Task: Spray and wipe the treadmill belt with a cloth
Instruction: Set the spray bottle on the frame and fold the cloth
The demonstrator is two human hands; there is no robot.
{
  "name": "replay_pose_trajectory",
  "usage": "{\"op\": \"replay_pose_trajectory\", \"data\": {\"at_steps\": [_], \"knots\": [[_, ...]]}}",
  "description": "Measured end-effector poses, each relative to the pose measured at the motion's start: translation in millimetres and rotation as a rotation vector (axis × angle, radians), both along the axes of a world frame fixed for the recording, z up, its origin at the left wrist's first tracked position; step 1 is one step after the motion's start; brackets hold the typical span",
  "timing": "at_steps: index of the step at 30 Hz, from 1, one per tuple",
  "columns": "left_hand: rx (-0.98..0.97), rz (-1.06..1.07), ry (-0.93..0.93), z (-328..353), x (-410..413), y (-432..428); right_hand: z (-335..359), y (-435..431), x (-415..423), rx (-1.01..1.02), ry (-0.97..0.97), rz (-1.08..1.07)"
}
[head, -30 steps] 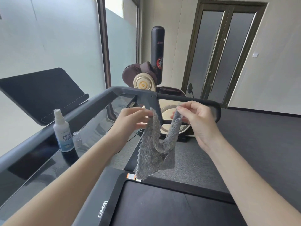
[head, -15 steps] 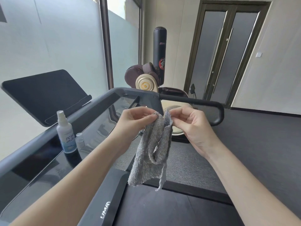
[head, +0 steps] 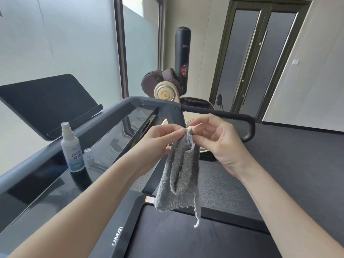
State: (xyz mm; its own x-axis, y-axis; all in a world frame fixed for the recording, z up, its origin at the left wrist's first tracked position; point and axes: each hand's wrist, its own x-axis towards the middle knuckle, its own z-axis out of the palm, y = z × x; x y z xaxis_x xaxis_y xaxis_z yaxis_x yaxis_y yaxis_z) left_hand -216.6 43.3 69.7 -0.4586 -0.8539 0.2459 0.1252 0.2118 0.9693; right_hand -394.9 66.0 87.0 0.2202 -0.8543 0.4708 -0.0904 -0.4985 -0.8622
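Observation:
A fluffy grey cloth [head: 179,177] hangs folded in half above the front of the black treadmill belt [head: 186,237]. My left hand [head: 160,140] pinches its top corners between thumb and fingers. My right hand [head: 214,138] is right beside it with curled fingers at the same top edge, and its thumb and forefinger touch the fold. A white spray bottle [head: 71,149] with a blue label stands upright on the glossy black console [head: 46,183] to the left, its small clear cap [head: 88,156] beside it.
The grey treadmill frame and black handrail [head: 232,118] run behind my hands. A dark tablet holder [head: 42,103] rises at the left. A punching bag, a massage chair and dark double doors stand further back on the grey floor.
My hands have come together, bringing the cloth's two top corners into one fold. The cloth went from spread between both hands to hanging doubled from one point.

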Motion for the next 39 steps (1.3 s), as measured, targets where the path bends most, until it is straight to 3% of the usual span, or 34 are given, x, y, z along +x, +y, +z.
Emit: {"op": "replay_pose_trajectory", "data": {"at_steps": [8, 18, 25, 33, 39], "knots": [[0.014, -0.059, -0.008, -1, -2, -3, 6, 1, 0, -0.046, 0.109, 0.009], [-0.054, 0.157, 0.008, -2, -9, -7, -3, -2, 10, -0.231, 0.074, -0.227], [-0.058, 0.131, 0.088, -4, -9, 4, -5, -2, 11, -0.274, 0.068, -0.352], [-0.593, 0.316, -0.306, -44, 8, 15, 0, -7, 3, -0.202, -0.016, -0.377], [-0.651, 0.304, -0.464, -48, 9, 15, 14, -12, -1, -0.178, -0.024, -0.466]]}}
